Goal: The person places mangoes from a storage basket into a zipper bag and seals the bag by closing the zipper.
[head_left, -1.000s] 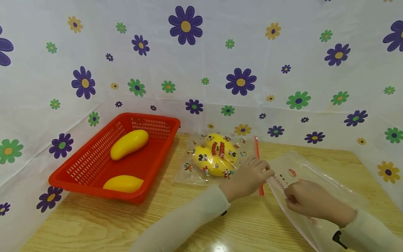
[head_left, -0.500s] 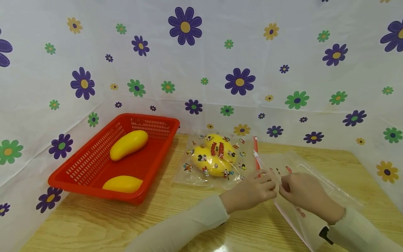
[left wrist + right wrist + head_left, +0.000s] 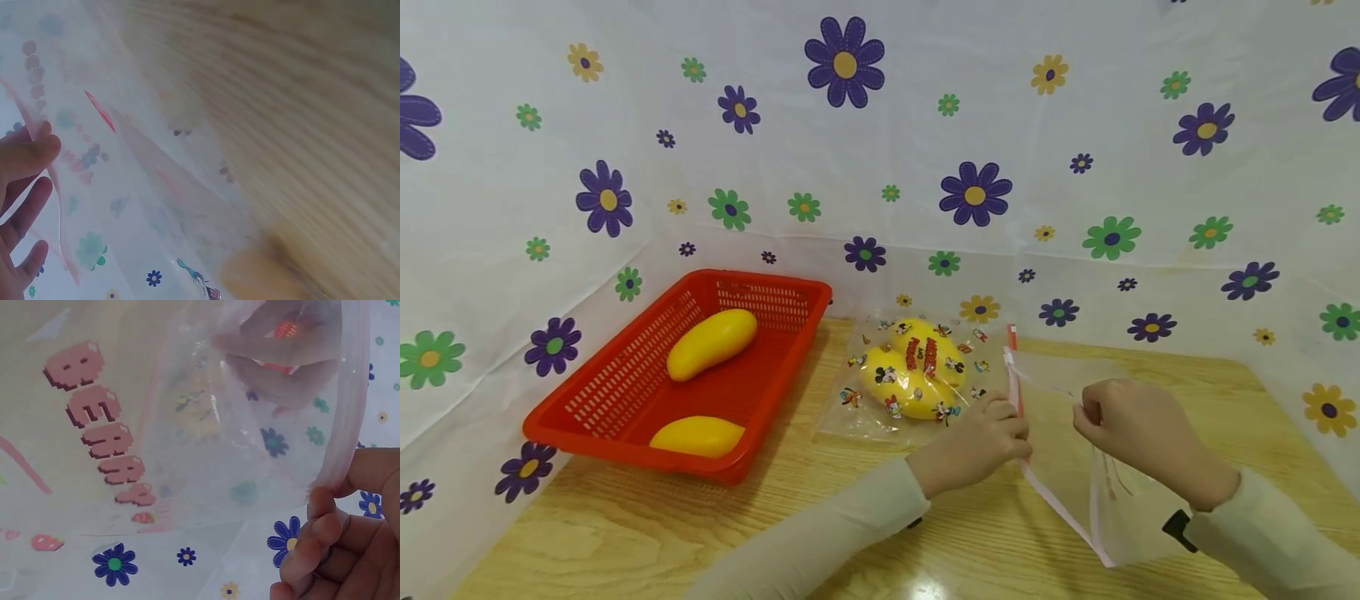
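In the head view, a clear zip bag (image 3: pixel 1067 467) with pink edges stretches between both hands. My left hand (image 3: pixel 973 446) pinches its near-left edge; the left wrist view shows thumb and index finger on the pink strip (image 3: pixel 57 194), the other fingers spread. My right hand (image 3: pixel 1153 442) grips the opposite edge, fingers curled. Up close, the right wrist view shows the right thumb and index finger at the pink zip strip (image 3: pixel 355 394), beside pink "BERRY" lettering (image 3: pixel 103 419). The bag's two pink edges stand apart. The left hand shows through the film there.
Behind the left hand lies a second zip bag (image 3: pixel 842 427), with a red zip edge (image 3: pixel 1012 333) and yellow mango-like fruits (image 3: pixel 898 387) inside. A red basket (image 3: pixel 775 396) at the left holds two more such fruits (image 3: pixel 711 344). A flowered cloth (image 3: pixel 880 133) encloses the wooden table (image 3: pixel 625 542).
My right hand has risen, pulling its side of the bag up. My left hand has shifted down and left. The pink edges have come apart.
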A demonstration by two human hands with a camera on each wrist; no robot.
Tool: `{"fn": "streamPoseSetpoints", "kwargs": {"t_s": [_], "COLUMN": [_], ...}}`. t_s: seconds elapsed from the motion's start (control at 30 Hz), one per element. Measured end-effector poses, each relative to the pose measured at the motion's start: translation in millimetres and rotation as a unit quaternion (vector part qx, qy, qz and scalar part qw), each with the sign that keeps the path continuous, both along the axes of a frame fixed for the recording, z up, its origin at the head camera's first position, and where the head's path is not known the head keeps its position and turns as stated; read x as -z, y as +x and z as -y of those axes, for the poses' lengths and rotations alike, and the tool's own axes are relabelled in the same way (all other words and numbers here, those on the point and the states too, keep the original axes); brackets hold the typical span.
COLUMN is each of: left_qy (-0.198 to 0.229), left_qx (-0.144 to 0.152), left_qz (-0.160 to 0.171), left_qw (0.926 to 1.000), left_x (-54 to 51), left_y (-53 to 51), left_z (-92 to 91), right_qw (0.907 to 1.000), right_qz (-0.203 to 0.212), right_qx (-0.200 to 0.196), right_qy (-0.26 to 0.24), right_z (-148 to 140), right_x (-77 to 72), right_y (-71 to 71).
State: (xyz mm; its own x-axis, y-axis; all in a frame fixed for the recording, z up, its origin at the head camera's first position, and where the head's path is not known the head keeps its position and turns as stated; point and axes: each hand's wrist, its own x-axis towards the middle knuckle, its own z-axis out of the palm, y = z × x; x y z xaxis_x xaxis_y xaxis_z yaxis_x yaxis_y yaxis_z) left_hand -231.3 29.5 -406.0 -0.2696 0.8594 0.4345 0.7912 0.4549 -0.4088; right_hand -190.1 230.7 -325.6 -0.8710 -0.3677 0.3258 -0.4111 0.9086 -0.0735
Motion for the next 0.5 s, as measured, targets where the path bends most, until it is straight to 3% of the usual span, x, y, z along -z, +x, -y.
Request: {"fn": "streamPoseSetpoints", "kwargs": {"t_s": [0.17, 0.5], "left_qy": [0.008, -0.042], "left_qx": [-0.004, -0.015], "left_qz": [0.012, 0.016], "left_qw": [0.9999, 0.9989], "left_x": [-0.4, 1.6], "left_y": [-0.8, -2.2], "left_z": [1.6, 4.0], "right_qw": [0.9999, 0.9996], "right_qz": [-0.014, -0.021], "right_qx": [-0.004, 0.005], "right_qy": [-0.001, -0.015], "right_z": [3, -8], "right_x": [-10.4, -30.1], "right_y": [-1.1, -2.3]}}
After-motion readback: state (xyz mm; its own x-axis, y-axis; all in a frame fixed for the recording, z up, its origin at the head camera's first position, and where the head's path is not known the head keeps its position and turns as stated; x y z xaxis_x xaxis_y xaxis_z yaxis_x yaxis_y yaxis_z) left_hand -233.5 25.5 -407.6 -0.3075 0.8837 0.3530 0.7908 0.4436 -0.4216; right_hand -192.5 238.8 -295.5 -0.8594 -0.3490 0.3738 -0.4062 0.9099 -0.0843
